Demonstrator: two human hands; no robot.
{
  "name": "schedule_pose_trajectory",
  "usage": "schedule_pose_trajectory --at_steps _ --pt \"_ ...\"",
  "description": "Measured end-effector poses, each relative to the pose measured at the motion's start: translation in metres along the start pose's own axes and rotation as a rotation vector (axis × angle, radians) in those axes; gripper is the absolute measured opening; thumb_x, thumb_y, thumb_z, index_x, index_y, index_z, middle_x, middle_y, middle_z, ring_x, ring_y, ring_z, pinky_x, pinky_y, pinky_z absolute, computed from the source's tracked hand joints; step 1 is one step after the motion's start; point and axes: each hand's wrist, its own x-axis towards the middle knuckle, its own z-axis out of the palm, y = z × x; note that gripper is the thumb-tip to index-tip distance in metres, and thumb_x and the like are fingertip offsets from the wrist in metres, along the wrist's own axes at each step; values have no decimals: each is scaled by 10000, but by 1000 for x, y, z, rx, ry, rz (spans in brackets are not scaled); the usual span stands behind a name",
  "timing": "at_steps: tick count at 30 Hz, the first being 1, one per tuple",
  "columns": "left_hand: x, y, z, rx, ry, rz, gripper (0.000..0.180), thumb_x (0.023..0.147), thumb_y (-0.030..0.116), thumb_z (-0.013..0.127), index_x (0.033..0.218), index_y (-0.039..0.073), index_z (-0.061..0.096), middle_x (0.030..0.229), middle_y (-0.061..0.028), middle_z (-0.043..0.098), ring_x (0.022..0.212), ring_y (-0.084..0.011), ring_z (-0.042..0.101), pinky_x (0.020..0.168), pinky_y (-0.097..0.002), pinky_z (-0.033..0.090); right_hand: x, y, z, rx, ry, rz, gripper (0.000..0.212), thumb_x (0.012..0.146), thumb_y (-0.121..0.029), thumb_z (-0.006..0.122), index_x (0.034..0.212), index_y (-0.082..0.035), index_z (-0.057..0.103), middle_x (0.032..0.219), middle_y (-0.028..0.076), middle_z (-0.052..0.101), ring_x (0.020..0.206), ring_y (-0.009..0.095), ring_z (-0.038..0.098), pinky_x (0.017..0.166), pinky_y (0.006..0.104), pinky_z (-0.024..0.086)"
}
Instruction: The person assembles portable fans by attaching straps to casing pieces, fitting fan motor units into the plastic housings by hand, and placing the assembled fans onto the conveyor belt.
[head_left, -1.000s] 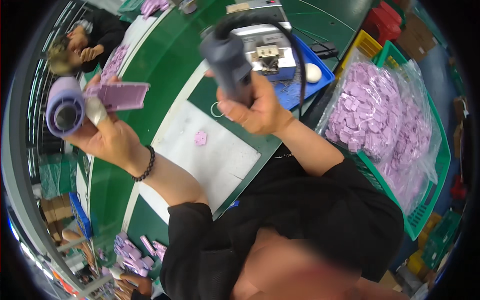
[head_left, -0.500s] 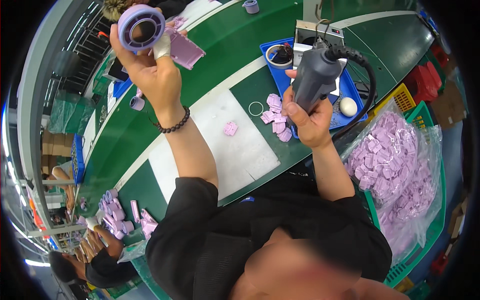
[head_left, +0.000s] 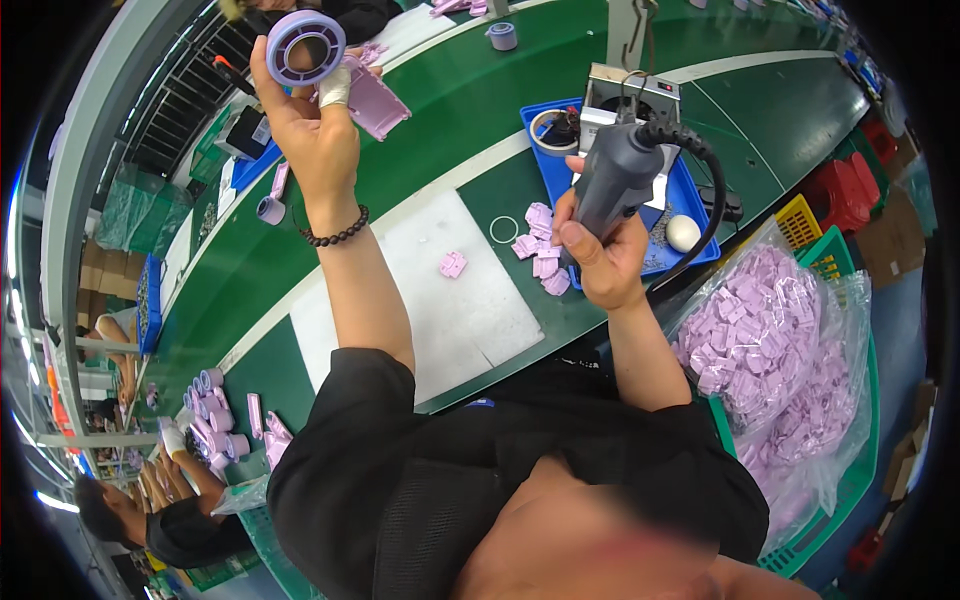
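My left hand (head_left: 325, 150), a white wrap on one finger, is closed round a lilac plastic housing (head_left: 380, 98). It holds the housing up at the upper left, above the green table. The housing's round ringed end is beside my fingers, and its flat, trough-like body extends to the right. My right hand (head_left: 612, 262) grips a dark grey corded power tool (head_left: 618, 180), its black cable arching to the right. The tool's tip is hidden. Under and between my arms lies a white foam sheet (head_left: 440, 330) with one small pink plastic part (head_left: 453, 264) on it.
Several pink parts (head_left: 545, 262) lie beside a blue tray (head_left: 655, 255) holding a white ball (head_left: 683, 233) and a tape roll. A green crate (head_left: 868, 430) with bagged pink parts stands at right. Lilac housings (head_left: 212, 420) are heaped at left near another person (head_left: 185, 520).
My left hand has moved slightly right with the housing, and the ringed end has tilted a little. My right hand still holds the power tool near the tray. The whole view has shifted slightly.
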Motion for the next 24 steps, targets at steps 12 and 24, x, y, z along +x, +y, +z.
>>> schedule_pose_trajectory --at_steps 12,24 --pt "-10 3 -5 -70 0 -66 672 922 -82 527 1496 147 262 1309 -167 533 1108 -284 634 918 -329 549 -1 0 -4 -8 -6 -4 435 844 -64 666 1246 23 522 835 53 626 664 126 536 637 219 435" --pt "-5 -5 -4 -122 -11 -29 758 868 -162 490 1506 137 210 1305 -180 507 1049 -298 656 811 -349 620 -1 4 -3 -104 -15 16 604 883 -211 654 1379 28 405 797 73 581 648 144 519 605 230 428"
